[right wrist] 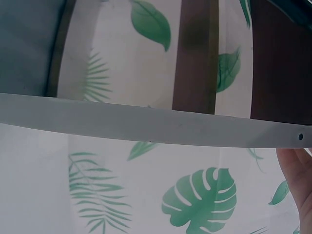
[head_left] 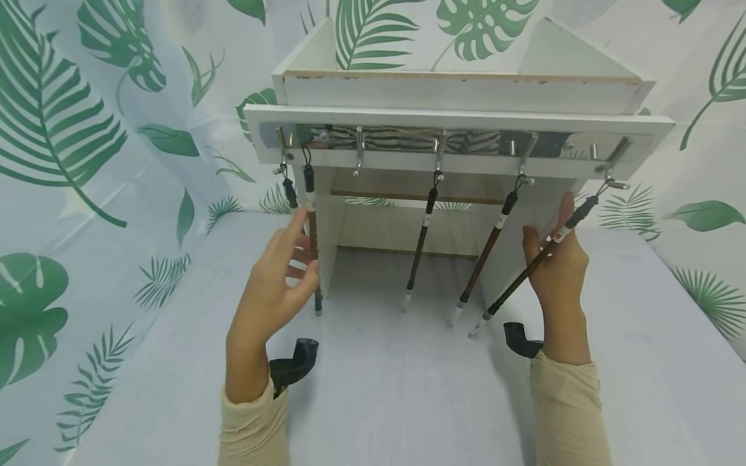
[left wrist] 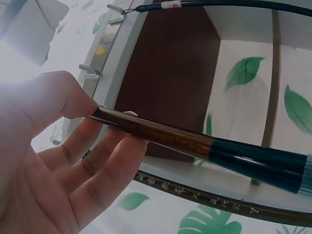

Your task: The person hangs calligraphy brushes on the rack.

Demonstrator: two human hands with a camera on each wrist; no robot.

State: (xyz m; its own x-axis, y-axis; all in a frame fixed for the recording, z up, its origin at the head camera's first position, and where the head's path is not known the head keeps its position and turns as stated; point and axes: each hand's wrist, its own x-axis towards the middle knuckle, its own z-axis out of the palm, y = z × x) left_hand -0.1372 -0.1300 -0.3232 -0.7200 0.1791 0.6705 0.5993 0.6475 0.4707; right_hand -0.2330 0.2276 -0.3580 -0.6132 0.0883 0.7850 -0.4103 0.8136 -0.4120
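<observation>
Several calligraphy brushes hang by loops from the metal hooks of a white rack (head_left: 460,123). At the left, my left hand (head_left: 274,278) pinches the brown handle of one brush (head_left: 313,233) between thumb and fingers. In the left wrist view, that brush (left wrist: 165,135) crosses from the thumb to a dark green ferrule. A second brush (left wrist: 195,191) with engraved characters passes behind the fingers. My right hand (head_left: 559,268) is behind the rightmost brush (head_left: 542,255), its fingers extended upward. In the right wrist view, the right hand's fingers (right wrist: 295,168) are right at the white board's edge (right wrist: 161,127).
Brushes hang from the middle hook (head_left: 422,239) and the hook right of it (head_left: 489,249). A white open cabinet (head_left: 329,259) stands under the rack on a pale surface (head_left: 396,388). Leaf-patterned sheeting (head_left: 175,84) surrounds it. Black wrist mounts (head_left: 294,364) project from both sleeves.
</observation>
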